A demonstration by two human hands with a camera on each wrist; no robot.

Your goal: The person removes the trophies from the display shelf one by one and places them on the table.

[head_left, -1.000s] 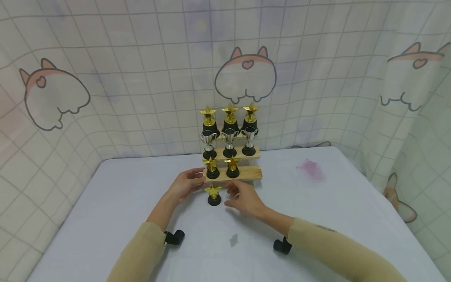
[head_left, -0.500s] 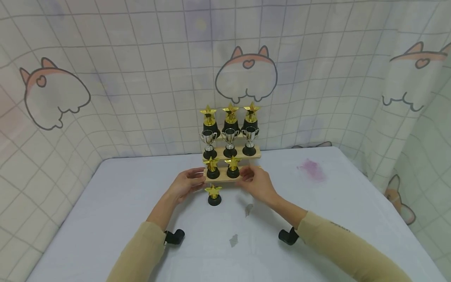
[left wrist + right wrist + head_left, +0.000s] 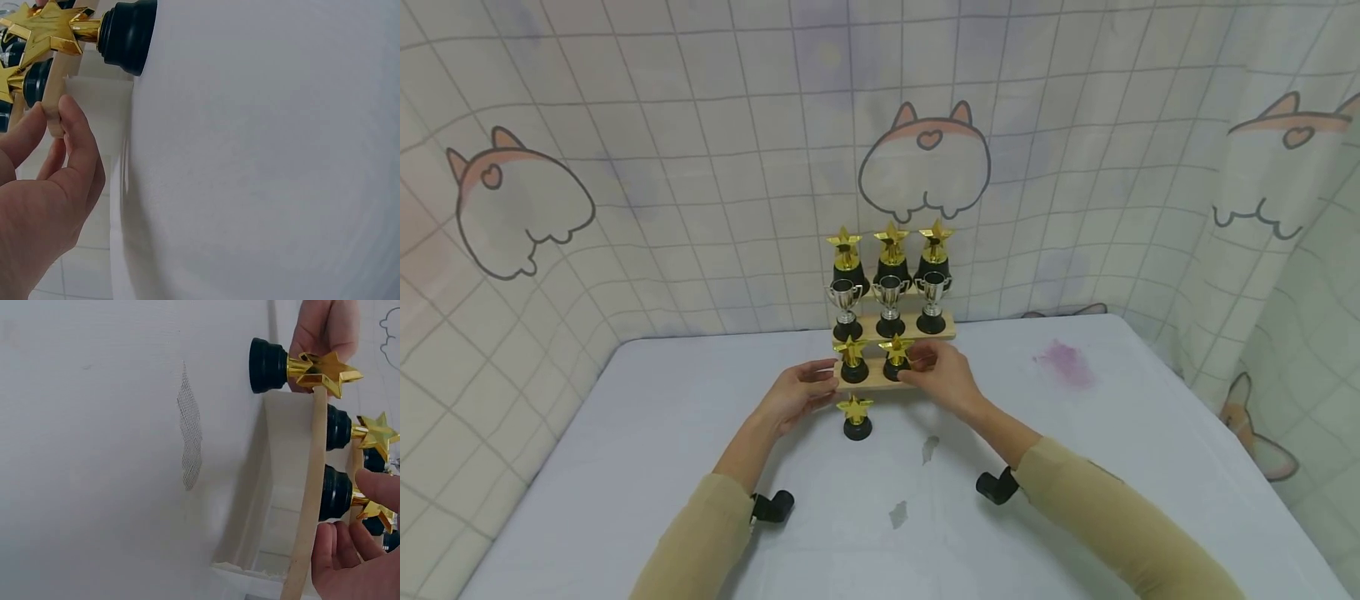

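A tiered wooden stand carries the trophies; its bottom board (image 3: 872, 383) holds two small gold star trophies on black bases. My left hand (image 3: 793, 394) pinches the left end of this board, thumb above and fingers below, as the left wrist view shows. The right hand (image 3: 946, 377) has its thumb and fingers about the right star trophy (image 3: 895, 347), at its black base and stem. Beside it on the board stands the left star trophy (image 3: 852, 353). Another star trophy (image 3: 856, 418) stands upright on the table, in front of the board's left part.
Three silver cups (image 3: 890, 296) stand on the middle board (image 3: 908, 327). Behind them are three larger gold star trophies (image 3: 892, 250). A printed curtain (image 3: 737, 208) hangs behind the white table (image 3: 662, 433). Grey patches (image 3: 898, 514) and a pink stain (image 3: 1065, 362) mark the tabletop.
My right hand has moved from beside the front trophy to the right end of the bottom board, then up and left to the right star trophy. The left hand has stayed at the board's end.
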